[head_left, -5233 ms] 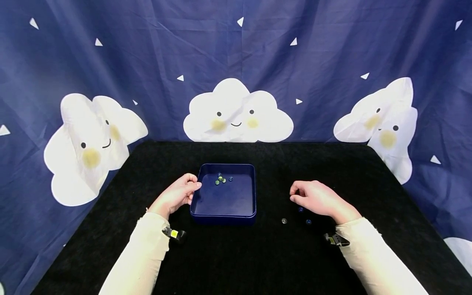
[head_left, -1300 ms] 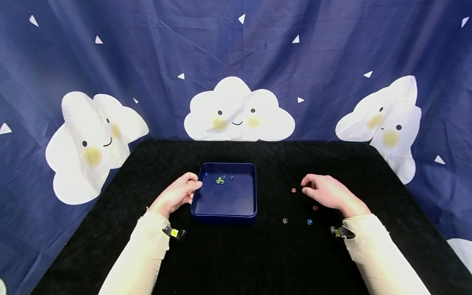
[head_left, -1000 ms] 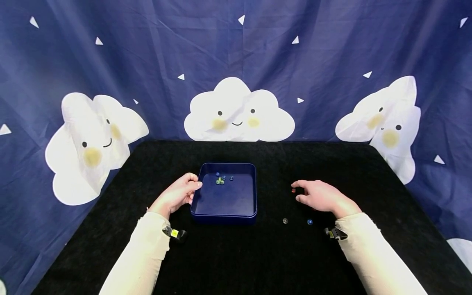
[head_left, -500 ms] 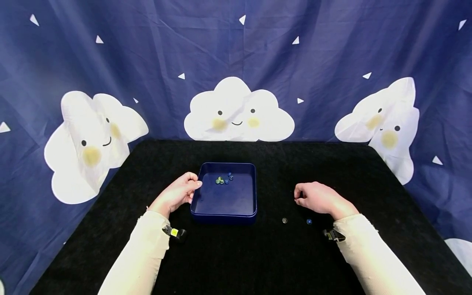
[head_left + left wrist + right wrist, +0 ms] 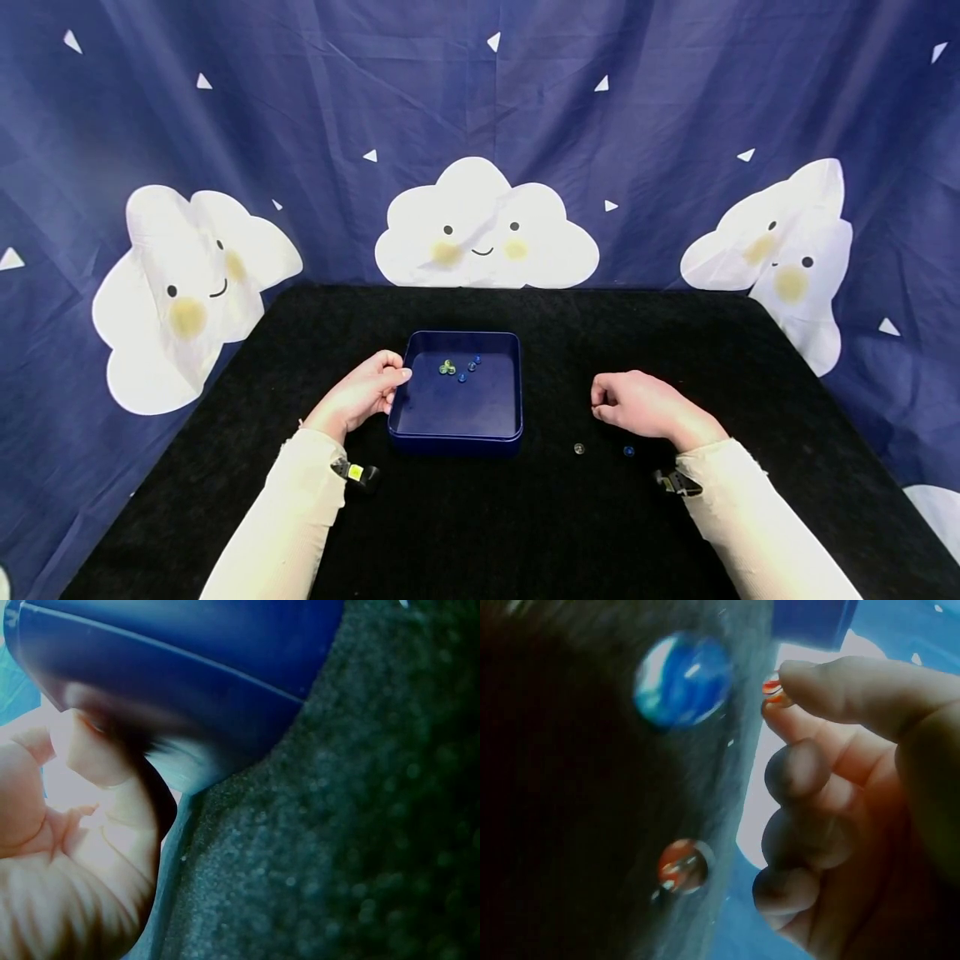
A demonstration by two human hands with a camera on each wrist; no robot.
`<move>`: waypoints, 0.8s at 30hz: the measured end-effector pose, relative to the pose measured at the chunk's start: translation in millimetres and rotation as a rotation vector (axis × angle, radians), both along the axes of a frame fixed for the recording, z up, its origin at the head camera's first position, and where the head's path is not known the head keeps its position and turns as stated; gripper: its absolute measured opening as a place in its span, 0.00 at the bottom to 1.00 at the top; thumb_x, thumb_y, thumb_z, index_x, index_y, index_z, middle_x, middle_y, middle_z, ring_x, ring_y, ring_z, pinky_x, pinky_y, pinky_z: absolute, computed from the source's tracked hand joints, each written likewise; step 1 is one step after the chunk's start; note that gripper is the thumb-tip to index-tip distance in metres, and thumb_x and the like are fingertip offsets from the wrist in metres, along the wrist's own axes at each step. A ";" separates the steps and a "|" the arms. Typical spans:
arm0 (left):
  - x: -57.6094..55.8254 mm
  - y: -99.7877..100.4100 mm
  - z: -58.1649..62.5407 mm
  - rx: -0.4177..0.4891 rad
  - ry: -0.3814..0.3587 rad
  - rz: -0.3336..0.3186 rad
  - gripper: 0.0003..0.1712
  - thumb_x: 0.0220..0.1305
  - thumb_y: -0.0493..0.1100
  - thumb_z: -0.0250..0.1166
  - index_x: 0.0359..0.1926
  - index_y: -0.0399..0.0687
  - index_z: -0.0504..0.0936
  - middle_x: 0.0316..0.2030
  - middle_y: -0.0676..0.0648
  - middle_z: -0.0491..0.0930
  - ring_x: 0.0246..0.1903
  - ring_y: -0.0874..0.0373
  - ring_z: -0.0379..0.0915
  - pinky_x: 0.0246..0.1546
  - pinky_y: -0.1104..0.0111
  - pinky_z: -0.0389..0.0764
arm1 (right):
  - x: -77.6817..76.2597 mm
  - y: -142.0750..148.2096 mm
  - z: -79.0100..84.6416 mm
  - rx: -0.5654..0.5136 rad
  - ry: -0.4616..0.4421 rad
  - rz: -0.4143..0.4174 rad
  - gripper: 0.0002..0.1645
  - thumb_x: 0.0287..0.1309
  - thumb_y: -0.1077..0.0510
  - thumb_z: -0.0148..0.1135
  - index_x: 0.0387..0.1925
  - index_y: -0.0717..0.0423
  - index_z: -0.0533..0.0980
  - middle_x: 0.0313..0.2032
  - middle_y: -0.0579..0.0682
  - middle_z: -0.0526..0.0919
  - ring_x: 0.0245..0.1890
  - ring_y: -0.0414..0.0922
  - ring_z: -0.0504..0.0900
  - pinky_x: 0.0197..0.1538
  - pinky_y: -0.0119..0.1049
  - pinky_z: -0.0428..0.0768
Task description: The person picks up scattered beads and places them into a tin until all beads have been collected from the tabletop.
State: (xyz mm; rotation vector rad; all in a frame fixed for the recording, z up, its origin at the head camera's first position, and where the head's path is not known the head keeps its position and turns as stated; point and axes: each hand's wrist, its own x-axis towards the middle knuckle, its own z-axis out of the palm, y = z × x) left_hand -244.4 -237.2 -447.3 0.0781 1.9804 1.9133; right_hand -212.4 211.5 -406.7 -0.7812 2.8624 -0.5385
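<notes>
My left hand (image 5: 363,390) holds the left side of a square blue tray (image 5: 453,417), thumb at the rim and fingers along the outer wall. Inside lie a cluster of green marbles (image 5: 447,367) and several blue marbles (image 5: 462,377). To the right of the tray, my right hand (image 5: 637,403) pinches a red-and-white marble (image 5: 773,688) between thumb and index fingertip, the other fingers curled. A clear marble (image 5: 579,448) and a blue marble (image 5: 628,451) rest on the cloth near this hand. Another red marble (image 5: 684,866) shows in the right wrist view; the hand hides it in the head view.
Black cloth (image 5: 480,533) covers the table. Behind and at both sides hangs a dark blue curtain (image 5: 337,83) with white smiling clouds (image 5: 480,200).
My right hand reached the red marble, pinched it and shifted slightly left. Blue marbles rolled rightward in the tray, which holds one more than in the earliest frame. The left hand stayed put.
</notes>
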 end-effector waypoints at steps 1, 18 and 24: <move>-0.1 0.1 -0.1 -0.001 0.000 0.001 0.13 0.74 0.39 0.58 0.49 0.44 0.62 0.24 0.51 0.68 0.20 0.62 0.66 0.21 0.72 0.75 | 1.1 -1.7 1.0 -0.007 -0.001 0.000 0.08 0.57 0.56 0.67 0.30 0.39 0.76 0.20 0.34 0.73 0.22 0.35 0.71 0.31 0.37 0.72; 0.9 0.7 1.1 -0.005 0.003 0.002 0.13 0.74 0.38 0.58 0.49 0.43 0.62 0.25 0.49 0.68 0.20 0.61 0.66 0.21 0.72 0.75 | 23.1 -43.5 22.5 -0.097 0.027 0.128 0.05 0.61 0.54 0.67 0.34 0.37 0.78 0.18 0.32 0.70 0.19 0.32 0.70 0.26 0.33 0.72; 0.4 0.3 0.0 -0.007 0.010 0.000 0.12 0.74 0.39 0.58 0.48 0.43 0.62 0.25 0.49 0.68 0.21 0.61 0.66 0.22 0.71 0.76 | 28.5 -58.3 24.5 -0.121 0.051 0.176 0.05 0.62 0.53 0.66 0.34 0.37 0.78 0.18 0.31 0.70 0.19 0.31 0.71 0.27 0.33 0.72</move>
